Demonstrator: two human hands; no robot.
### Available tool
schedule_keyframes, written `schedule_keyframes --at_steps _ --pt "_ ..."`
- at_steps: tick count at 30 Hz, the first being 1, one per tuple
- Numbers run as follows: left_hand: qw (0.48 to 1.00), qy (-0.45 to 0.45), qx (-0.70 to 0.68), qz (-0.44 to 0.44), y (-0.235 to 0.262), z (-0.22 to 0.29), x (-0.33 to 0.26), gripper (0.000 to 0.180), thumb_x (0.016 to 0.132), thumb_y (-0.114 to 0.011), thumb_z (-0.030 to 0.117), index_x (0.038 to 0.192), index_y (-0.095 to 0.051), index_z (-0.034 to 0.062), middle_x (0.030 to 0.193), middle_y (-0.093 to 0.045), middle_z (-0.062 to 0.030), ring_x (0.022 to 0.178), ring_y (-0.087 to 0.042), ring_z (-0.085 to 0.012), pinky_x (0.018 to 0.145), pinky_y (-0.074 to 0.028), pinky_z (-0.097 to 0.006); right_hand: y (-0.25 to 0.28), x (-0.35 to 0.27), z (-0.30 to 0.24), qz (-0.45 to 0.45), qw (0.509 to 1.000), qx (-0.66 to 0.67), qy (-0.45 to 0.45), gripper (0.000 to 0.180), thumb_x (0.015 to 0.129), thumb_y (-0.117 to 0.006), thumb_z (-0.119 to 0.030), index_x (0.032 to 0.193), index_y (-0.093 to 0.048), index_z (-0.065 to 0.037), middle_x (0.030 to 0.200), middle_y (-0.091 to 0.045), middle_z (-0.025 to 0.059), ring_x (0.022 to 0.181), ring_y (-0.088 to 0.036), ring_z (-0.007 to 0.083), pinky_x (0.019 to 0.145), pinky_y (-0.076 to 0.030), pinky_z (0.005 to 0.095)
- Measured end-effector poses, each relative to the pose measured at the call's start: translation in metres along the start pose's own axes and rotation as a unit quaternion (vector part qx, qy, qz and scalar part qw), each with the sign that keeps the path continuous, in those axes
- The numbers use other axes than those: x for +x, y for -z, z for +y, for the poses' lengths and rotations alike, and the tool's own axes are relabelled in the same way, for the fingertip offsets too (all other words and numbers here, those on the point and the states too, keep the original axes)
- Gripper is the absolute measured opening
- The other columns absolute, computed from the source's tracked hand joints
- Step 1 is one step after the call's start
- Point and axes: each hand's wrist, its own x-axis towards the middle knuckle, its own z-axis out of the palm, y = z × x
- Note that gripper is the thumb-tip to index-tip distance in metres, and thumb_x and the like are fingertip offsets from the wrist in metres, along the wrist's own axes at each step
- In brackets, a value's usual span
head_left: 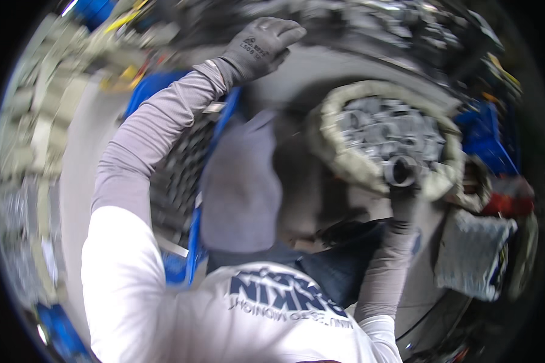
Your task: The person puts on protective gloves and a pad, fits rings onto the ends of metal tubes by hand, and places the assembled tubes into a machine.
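Observation:
My left hand (261,49), in a grey glove, is stretched forward beside the dark machinery. Its fingers are loosely bent and somewhat apart, with nothing visible in them; the palm side is hidden. On the right, my right hand (404,198) is dark and blurred at the near rim of a round, cloth-lined container (330,124). It appears closed on a pale metal ring (401,172), whose round opening faces up. Inside the container lie many similar silvery ring-shaped parts (399,124).
A blue crate (194,245) with dark parts stands under my left arm. Another blue bin (487,136) and a white wrapped bundle (473,254) are at the right. Dark machinery (357,30) spans the far side. Pale stacked packages (27,163) line the left.

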Motion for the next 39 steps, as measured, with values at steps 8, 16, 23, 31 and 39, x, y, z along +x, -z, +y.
schedule_keyframes --at_steps 8,16,23,31,39 --pt "0.907 0.3 -0.06 -0.29 0.148 0.08 -0.453 0.05 0.092 -0.065 0.016 0.141 -0.057 0.0068 0.138 -0.06 -0.0183 0.129 -0.057 -0.0385 0.111 -0.045 -0.05 -0.013 0.011 -0.055 0.022 0.963 0.212 -0.167 0.065 0.107 -0.052 -0.042 0.152 -0.047 0.004 0.154 -0.054 0.0183 0.133 -0.056 0.0267 0.107 -0.049 0.0442" --pt "0.811 0.332 -0.01 -0.482 0.191 0.217 -0.633 0.049 0.088 -0.066 0.015 0.136 -0.06 0.0083 0.142 -0.058 -0.0126 0.138 -0.051 -0.0309 0.121 -0.036 -0.049 -0.048 0.007 -0.038 -0.006 0.957 -0.284 0.052 0.049 0.1 -0.067 -0.019 0.141 -0.052 0.003 0.14 -0.064 0.0211 0.119 -0.07 0.0298 0.095 -0.062 0.0406" --pt "0.776 0.112 -0.04 -0.619 0.157 0.264 -0.628 0.061 0.093 -0.062 0.033 0.151 -0.053 0.0147 0.158 -0.05 -0.005 0.147 -0.044 -0.0249 0.127 -0.027 -0.048 -0.057 0.005 -0.028 -0.089 0.99 0.078 -0.081 0.051 0.099 -0.069 -0.01 0.144 -0.051 0.007 0.147 -0.06 0.0204 0.128 -0.064 0.0272 0.101 -0.058 0.0395" --pt "0.784 0.171 -0.132 -0.582 0.138 0.232 -0.588 0.054 0.079 -0.074 0.03 0.129 -0.069 0.0104 0.13 -0.063 -0.0171 0.122 -0.058 -0.034 0.1 -0.044 -0.049 -0.062 -0.016 -0.014 -0.106 0.872 -0.458 0.134 0.069 0.094 -0.077 -0.025 0.153 -0.044 -0.011 0.157 -0.049 0.0121 0.147 -0.044 0.0283 0.124 -0.033 0.0469" --pt "0.728 0.478 -0.321 -0.372 0.207 0.146 -0.364 0.06 0.07 -0.075 0.011 0.128 -0.064 0.0032 0.109 -0.069 -0.0172 0.097 -0.068 -0.0347 0.087 -0.054 -0.042 -0.143 -0.017 -0.044 -0.037 0.931 0.292 -0.218 0.051 0.11 -0.048 -0.036 0.144 -0.056 0.001 0.115 -0.073 0.02 0.096 -0.072 0.028 0.083 -0.061 0.0408"
